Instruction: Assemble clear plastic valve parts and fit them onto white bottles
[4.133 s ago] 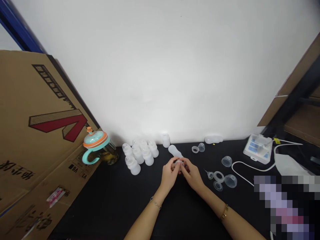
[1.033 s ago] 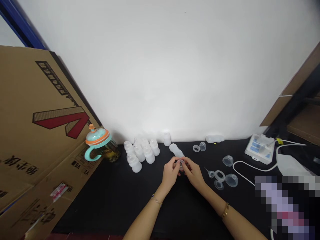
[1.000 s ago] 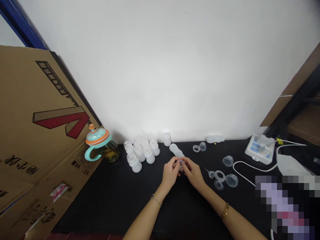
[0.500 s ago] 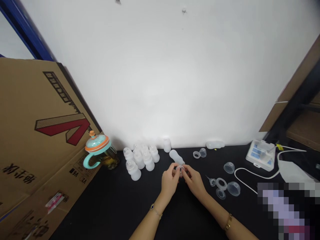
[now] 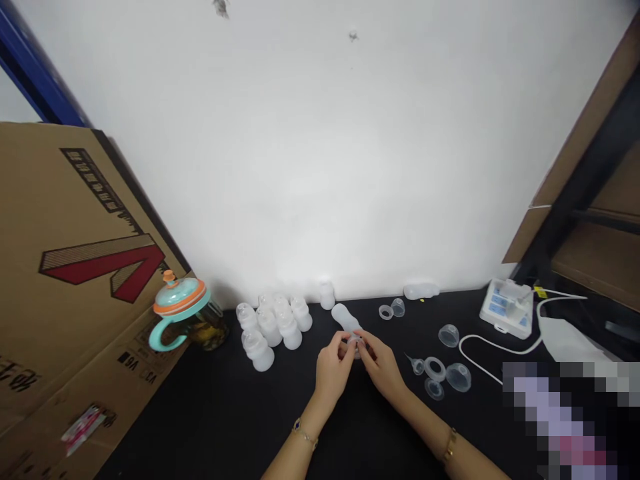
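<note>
My left hand [image 5: 332, 371] and my right hand [image 5: 383, 368] meet over the black tabletop, fingers closed around a small translucent bottle ring [image 5: 357, 347]. Fingertips cover much of it, so its inner detail is hidden. Just beyond them a white bottle body [image 5: 344, 316] lies on its side, its near end close to my fingers. To the right of my right hand are a clear nipple [image 5: 418, 366], a translucent ring [image 5: 435, 369], a clear disc [image 5: 434, 389] and a clear dome cap [image 5: 459, 377].
Several capped white baby bottles [image 5: 269, 327] stand left of my hands. A teal-lidded jug [image 5: 190, 313] sits beside the cardboard box [image 5: 75, 320]. Farther right are another dome cap [image 5: 449, 335], a power strip [image 5: 507, 308] and a white cable [image 5: 487, 345].
The whole view has shifted slightly, moving the table things left in the picture. Both hands stay on the small translucent ring, with their fingers slightly repositioned.
</note>
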Action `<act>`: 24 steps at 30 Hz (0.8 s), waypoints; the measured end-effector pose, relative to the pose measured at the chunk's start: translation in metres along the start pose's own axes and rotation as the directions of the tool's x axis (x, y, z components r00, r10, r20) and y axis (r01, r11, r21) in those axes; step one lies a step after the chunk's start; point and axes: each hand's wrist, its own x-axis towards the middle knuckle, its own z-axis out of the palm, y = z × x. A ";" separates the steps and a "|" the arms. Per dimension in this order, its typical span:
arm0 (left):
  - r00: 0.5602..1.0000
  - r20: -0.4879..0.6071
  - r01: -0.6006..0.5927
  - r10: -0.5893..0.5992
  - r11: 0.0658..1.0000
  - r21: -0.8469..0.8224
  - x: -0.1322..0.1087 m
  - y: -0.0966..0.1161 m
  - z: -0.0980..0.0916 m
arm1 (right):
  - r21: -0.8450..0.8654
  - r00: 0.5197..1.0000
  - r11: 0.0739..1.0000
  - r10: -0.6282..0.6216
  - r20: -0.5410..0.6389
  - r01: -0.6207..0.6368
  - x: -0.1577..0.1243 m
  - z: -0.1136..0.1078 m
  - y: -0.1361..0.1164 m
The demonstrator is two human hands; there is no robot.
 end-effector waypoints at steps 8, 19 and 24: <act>0.999 0.050 0.023 -0.014 0.982 -0.186 0.001 -0.004 0.002 | 0.038 0.999 0.999 0.026 0.020 -0.026 0.000 -0.002 0.000; 0.996 0.083 0.064 -0.043 0.963 -0.264 0.001 -0.004 0.002 | 0.021 1.000 0.999 0.027 0.012 -0.027 0.001 -0.002 -0.002; 0.996 0.078 0.068 -0.050 0.967 -0.246 0.001 -0.001 0.000 | -0.003 1.000 1.000 0.006 0.001 -0.006 0.001 -0.002 -0.004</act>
